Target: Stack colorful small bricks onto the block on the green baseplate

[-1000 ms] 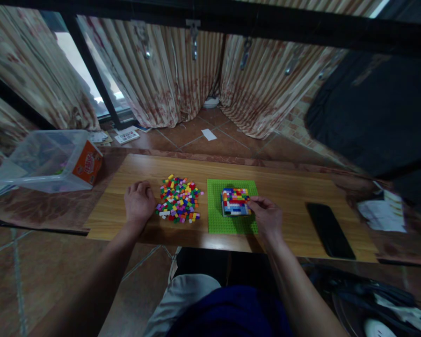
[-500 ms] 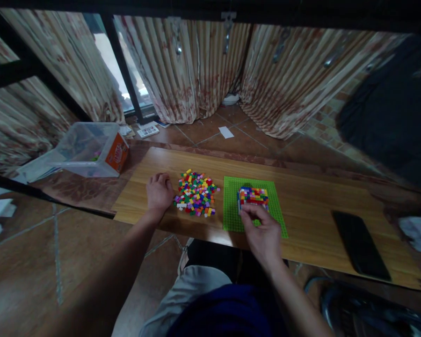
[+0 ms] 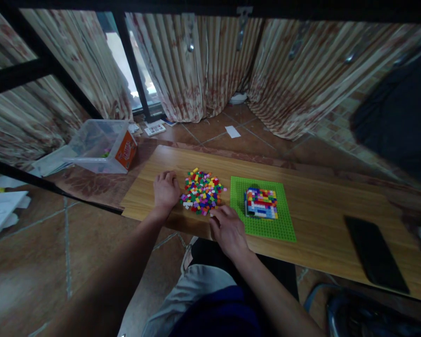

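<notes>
My left hand (image 3: pixel 167 191) rests on the table at the left edge of a pile of small coloured toy bricks (image 3: pixel 202 191). Its fingers are loosely bent and slightly apart, with nothing seen in them. At the pile's near right edge is my right hand (image 3: pixel 228 229), thumb and fingertips drawn in at a small pale brick (image 3: pixel 212 213); the grip is partly hidden. Right of that hand lies a green studded baseplate (image 3: pixel 284 220). A low block built of multicoloured brick rows (image 3: pixel 261 204), with white and blue ones at its near side, stands on the plate.
A black phone-like slab (image 3: pixel 375 252) lies on the wooden table (image 3: pixel 315 224) at the right. Beyond the left end stands a clear plastic box (image 3: pixel 91 164) with an orange label. Curtains (image 3: pixel 224 70) hang behind, and a dark bag-like object (image 3: pixel 351 309) is at the lower right.
My right hand has moved left from the brick block to the near edge of the pile, uncovering the block. My left hand stays beside the pile. The view has shifted slightly.
</notes>
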The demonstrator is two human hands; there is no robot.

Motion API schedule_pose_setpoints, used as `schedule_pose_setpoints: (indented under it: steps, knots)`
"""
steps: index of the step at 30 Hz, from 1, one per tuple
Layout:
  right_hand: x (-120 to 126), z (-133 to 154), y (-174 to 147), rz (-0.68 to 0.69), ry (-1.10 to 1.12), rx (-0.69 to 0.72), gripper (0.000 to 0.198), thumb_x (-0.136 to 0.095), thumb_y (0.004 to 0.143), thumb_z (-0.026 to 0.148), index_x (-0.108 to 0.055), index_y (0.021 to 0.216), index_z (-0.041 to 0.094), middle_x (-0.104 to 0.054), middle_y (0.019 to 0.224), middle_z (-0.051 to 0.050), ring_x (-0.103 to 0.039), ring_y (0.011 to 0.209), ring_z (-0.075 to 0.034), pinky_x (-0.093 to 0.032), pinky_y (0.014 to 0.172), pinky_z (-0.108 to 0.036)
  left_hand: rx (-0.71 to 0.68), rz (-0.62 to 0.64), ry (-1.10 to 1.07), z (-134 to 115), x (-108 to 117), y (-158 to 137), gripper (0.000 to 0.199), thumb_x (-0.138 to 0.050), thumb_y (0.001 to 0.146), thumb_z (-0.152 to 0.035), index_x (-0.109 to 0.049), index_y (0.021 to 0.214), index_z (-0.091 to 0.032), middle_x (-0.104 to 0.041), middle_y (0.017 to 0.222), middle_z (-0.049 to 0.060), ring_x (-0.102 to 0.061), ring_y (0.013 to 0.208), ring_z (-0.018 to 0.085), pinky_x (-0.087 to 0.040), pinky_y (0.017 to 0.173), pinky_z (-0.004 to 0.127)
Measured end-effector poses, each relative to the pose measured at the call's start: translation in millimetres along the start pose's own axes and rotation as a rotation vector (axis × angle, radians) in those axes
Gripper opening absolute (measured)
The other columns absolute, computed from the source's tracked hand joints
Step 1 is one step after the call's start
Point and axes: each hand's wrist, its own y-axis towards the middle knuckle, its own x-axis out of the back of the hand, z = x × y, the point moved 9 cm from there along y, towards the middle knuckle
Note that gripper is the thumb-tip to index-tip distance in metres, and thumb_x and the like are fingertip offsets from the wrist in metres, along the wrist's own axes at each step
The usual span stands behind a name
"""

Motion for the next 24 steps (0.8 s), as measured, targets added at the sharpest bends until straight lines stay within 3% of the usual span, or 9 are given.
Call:
schedule_pose_setpoints:
  steps: [7, 15, 24]
  knots:
    - [-2.5, -1.5, 4.0, -0.011, -0.034, 0.028, 0.018, -0.054, 0.09, 0.016, -0.068, 0.088, 0.026, -0.063, 0.094, -0.006, -0.056, 0.092, -0.023, -0.047, 0.08, -0.035, -0.005, 0.002, -0.001, -1.6, 1.1, 0.2, 0.027, -0.043, 0.087, -0.019, -0.066, 0.1, -0.013, -0.066, 0.108, 0.017, -0.057, 0.104, 0.033, -0.043, 0.092, 0.048]
    - [5.0, -8.6, -2.1, -0.027, 0.089, 0.059, 0.021, -0.052, 0.089, 0.015, -0.071, 0.089, 0.025, -0.063, 0.106, -0.008, -0.057, 0.1, -0.024, -0.049, 0.086, -0.039, 0.006, 0.01, 0.002, -0.8, 1.0, -0.4, 0.028, -0.044, 0.087, -0.02, -0.066, 0.102, -0.014, -0.066, 0.109, 0.016, -0.056, 0.105, 0.032, -0.043, 0.092, 0.047]
    - [12.4, -11.4, -5.4, -0.047, 0.16, -0.002, 0.018, -0.051, 0.089, 0.014, -0.067, 0.089, 0.021, -0.061, 0.101, -0.008, -0.059, 0.094, -0.022, -0.049, 0.085, -0.037, 0.0, 0.005, 0.007, -1.5, 1.3, -0.1, 0.028, -0.044, 0.087, -0.02, -0.067, 0.102, -0.013, -0.067, 0.109, 0.016, -0.057, 0.104, 0.033, -0.044, 0.092, 0.047]
